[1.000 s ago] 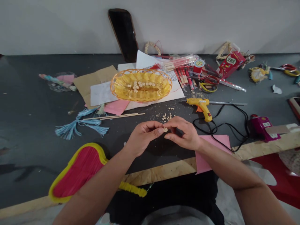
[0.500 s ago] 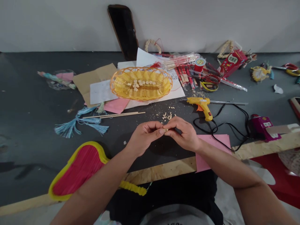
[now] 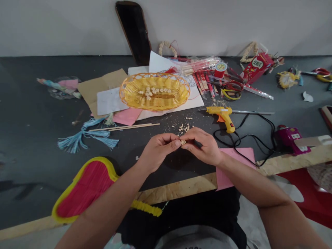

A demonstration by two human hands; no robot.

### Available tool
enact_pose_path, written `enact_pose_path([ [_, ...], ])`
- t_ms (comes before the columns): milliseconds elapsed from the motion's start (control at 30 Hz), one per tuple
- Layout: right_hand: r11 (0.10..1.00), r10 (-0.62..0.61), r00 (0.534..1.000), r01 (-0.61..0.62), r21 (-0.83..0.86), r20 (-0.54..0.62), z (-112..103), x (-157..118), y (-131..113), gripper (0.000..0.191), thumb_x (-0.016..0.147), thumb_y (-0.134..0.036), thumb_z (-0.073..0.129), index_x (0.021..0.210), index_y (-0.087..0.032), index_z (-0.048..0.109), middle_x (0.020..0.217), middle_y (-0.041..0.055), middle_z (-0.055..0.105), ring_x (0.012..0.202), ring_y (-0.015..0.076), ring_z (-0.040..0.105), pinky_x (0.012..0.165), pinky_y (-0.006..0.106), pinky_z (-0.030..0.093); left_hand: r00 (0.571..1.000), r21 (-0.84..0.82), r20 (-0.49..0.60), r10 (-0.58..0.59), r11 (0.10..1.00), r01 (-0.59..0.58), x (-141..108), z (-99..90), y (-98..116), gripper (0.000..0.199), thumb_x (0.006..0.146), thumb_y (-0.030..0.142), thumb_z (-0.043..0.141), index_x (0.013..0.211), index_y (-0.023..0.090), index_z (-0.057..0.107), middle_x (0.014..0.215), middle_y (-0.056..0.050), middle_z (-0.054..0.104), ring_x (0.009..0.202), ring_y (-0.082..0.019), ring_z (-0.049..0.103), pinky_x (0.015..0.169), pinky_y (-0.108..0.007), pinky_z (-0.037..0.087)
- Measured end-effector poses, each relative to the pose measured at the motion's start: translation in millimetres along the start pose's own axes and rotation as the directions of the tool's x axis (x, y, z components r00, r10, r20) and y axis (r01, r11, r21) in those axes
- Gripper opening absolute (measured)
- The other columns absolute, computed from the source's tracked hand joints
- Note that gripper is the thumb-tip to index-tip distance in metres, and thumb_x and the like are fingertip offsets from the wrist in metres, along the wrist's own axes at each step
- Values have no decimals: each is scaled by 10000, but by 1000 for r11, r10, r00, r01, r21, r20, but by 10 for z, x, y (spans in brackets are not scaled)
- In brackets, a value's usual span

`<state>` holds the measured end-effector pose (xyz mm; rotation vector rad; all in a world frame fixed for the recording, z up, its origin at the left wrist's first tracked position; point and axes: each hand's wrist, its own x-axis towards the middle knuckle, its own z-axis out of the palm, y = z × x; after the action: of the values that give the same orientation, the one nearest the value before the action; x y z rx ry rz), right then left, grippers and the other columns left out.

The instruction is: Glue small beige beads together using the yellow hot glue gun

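Between the fingertips of both hands is a small cluster of pale wooden pieces. My left hand pinches it from the left, thumb on top. From the right, my right hand pinches the same cluster with thumb and forefinger, and the fingers partly cover it. Just beyond the fingertips lies a loose pile of short pale wooden bits amid crumbs. A yellow woven basket stands farther back, with several similar small clusters inside it.
A yellow glue gun with a black cord lies right of the hands. Thin sticks and a blue tassel lie left. A red fan-like piece edged in yellow is near my left forearm. Scissors and a phone are behind.
Both hands stay together at nearly the same spot. The cluster between the fingertips shows a little more and seems slightly turned. The whole view has shifted slightly.
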<state>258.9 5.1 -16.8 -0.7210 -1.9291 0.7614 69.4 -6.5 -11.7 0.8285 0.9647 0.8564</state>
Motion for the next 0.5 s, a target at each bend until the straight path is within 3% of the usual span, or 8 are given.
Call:
enact_pose_path([
  [300, 1000, 22, 1000, -22, -17, 8, -10, -4, 8, 148, 876, -261, 714, 983, -182, 651, 861, 45, 684, 773, 136, 638, 684, 264, 548, 999, -3, 34, -16, 1000, 16, -6, 7, 5, 258, 688, 379, 852, 734, 148, 747, 694, 4, 644, 670, -89, 528, 659, -215, 391],
  [500, 999, -23, 1000, 24, -31, 18, -27, 10, 19, 137, 934, -235, 634, 1062, -199, 666, 897, 56, 716, 857, 161, 667, 761, 311, 566, 999, 19, 28, 18, 1000, -19, 12, -15, -12, 252, 710, 383, 837, 718, 151, 740, 664, 19, 614, 663, -81, 507, 654, -209, 381],
])
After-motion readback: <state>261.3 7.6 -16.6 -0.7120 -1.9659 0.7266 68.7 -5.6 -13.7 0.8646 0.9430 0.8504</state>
